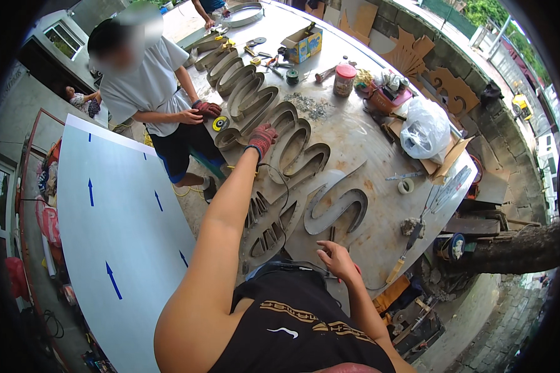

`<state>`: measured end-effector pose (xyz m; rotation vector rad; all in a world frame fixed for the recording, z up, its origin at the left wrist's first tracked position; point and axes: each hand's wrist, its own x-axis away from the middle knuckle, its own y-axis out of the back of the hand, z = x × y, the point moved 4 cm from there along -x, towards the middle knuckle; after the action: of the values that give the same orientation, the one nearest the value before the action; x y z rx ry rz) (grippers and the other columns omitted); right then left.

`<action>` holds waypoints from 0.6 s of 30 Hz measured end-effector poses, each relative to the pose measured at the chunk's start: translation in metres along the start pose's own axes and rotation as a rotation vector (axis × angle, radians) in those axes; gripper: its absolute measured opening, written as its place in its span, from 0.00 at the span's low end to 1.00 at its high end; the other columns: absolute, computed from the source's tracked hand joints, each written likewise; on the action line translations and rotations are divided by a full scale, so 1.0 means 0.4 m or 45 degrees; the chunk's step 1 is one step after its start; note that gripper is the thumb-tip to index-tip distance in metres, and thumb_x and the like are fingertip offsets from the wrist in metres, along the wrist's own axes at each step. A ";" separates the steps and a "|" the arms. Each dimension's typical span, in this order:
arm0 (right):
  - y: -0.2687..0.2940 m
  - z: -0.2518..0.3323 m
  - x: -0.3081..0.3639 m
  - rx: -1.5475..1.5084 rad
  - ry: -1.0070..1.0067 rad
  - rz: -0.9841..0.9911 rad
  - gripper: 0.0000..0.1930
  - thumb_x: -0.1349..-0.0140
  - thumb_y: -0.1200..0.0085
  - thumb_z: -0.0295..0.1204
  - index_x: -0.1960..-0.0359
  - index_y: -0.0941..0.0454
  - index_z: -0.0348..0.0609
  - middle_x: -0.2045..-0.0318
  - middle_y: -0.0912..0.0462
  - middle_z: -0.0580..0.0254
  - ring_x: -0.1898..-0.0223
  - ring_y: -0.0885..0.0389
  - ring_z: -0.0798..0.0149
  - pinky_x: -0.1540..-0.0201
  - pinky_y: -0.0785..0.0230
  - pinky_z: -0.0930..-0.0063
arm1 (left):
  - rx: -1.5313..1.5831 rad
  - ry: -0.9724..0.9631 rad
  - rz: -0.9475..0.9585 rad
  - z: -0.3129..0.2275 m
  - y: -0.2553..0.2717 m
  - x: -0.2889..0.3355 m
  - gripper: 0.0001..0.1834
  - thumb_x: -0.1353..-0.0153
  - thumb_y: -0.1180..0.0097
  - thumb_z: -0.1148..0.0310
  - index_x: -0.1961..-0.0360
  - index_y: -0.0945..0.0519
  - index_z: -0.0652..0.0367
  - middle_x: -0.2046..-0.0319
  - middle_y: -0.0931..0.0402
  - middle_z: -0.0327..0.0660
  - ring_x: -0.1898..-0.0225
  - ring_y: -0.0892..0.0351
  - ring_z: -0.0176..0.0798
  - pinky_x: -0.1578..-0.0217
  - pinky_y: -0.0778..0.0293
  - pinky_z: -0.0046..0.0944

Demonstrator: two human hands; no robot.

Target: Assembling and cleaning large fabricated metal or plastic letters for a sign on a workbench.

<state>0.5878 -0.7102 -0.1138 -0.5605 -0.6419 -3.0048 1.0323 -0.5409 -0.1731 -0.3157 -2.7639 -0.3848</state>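
Observation:
My left hand point(262, 138), in a red and grey work glove, reaches far across the metal table point(379, 193). Its fingers are curled over the rim of a metal channel letter point(285, 133) in a row of linked, curved grey letters. My bare right hand point(336, 258) is held near the table's front edge with its fingers apart and nothing seen in them. A thin dark tool point(332, 235) lies beside it, partly hidden. Just beyond it is an S-shaped metal letter point(336, 208). Smaller metal letters point(264, 239) lie nearer my body.
A co-worker point(149, 81) stands at the table's left side, a gloved hand by a yellow-centred disc point(220, 124). Farther back are a cardboard box point(303, 43), a red-lidded jar point(345, 79) and metal scraps point(308, 105). A plastic bag point(425, 126) and tape roll point(406, 186) lie right.

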 end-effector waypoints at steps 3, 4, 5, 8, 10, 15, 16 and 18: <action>-0.008 0.010 0.003 0.010 0.063 0.018 0.19 0.35 0.40 0.32 0.46 0.20 0.37 0.68 0.15 0.49 0.66 0.17 0.52 0.59 0.26 0.63 | 0.009 0.043 -0.003 0.019 -0.003 0.019 0.28 0.32 0.43 0.66 0.32 0.30 0.62 0.59 0.15 0.46 0.65 0.16 0.38 0.68 0.20 0.38; -0.010 0.021 0.006 0.003 0.053 0.039 0.19 0.35 0.40 0.32 0.46 0.20 0.37 0.67 0.15 0.48 0.65 0.16 0.51 0.59 0.26 0.62 | -0.024 0.018 0.011 0.014 0.003 0.010 0.29 0.30 0.44 0.63 0.31 0.32 0.61 0.61 0.15 0.44 0.67 0.16 0.38 0.69 0.21 0.38; -0.013 0.029 0.008 -0.003 0.043 0.060 0.19 0.36 0.40 0.32 0.46 0.20 0.37 0.66 0.15 0.48 0.65 0.16 0.50 0.58 0.25 0.62 | -0.027 0.017 0.001 0.006 0.011 -0.002 0.29 0.30 0.44 0.63 0.31 0.32 0.61 0.61 0.15 0.44 0.67 0.16 0.38 0.69 0.21 0.38; -0.022 0.030 0.007 0.020 0.099 0.059 0.18 0.36 0.41 0.32 0.46 0.20 0.37 0.65 0.15 0.47 0.63 0.16 0.49 0.58 0.25 0.61 | -0.012 -0.113 -0.034 -0.058 0.021 -0.029 0.31 0.31 0.43 0.64 0.29 0.35 0.61 0.62 0.15 0.45 0.68 0.16 0.40 0.69 0.20 0.38; -0.023 0.017 0.008 0.038 0.102 0.062 0.19 0.34 0.41 0.32 0.44 0.21 0.37 0.65 0.15 0.49 0.64 0.16 0.52 0.58 0.25 0.62 | -0.167 -0.152 0.101 -0.155 -0.007 -0.022 0.35 0.32 0.42 0.66 0.26 0.40 0.62 0.63 0.15 0.46 0.68 0.16 0.40 0.70 0.21 0.38; -0.022 0.010 0.034 0.068 0.095 0.088 0.19 0.33 0.42 0.32 0.43 0.22 0.36 0.65 0.15 0.50 0.66 0.17 0.56 0.58 0.26 0.64 | -0.402 -0.191 0.101 -0.364 0.008 -0.032 0.41 0.34 0.42 0.69 0.23 0.48 0.60 0.64 0.15 0.48 0.67 0.17 0.39 0.70 0.21 0.39; -0.020 0.007 0.041 0.058 0.078 0.081 0.19 0.33 0.43 0.31 0.43 0.22 0.35 0.66 0.15 0.50 0.66 0.17 0.56 0.59 0.25 0.65 | -0.426 -0.157 0.076 -0.393 0.012 -0.035 0.42 0.34 0.42 0.69 0.23 0.49 0.59 0.64 0.15 0.48 0.68 0.17 0.38 0.70 0.21 0.39; -0.020 0.003 0.054 0.048 0.066 0.076 0.19 0.34 0.43 0.31 0.44 0.22 0.35 0.66 0.14 0.50 0.66 0.16 0.56 0.59 0.25 0.65 | -0.385 -0.151 0.066 -0.444 0.023 -0.042 0.43 0.35 0.42 0.68 0.23 0.49 0.58 0.64 0.15 0.48 0.69 0.17 0.39 0.70 0.21 0.40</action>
<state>0.5674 -0.7010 -0.1084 -0.4887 -0.6650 -2.9346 1.1021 -0.5883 -0.0158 -0.4966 -2.8020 -0.7969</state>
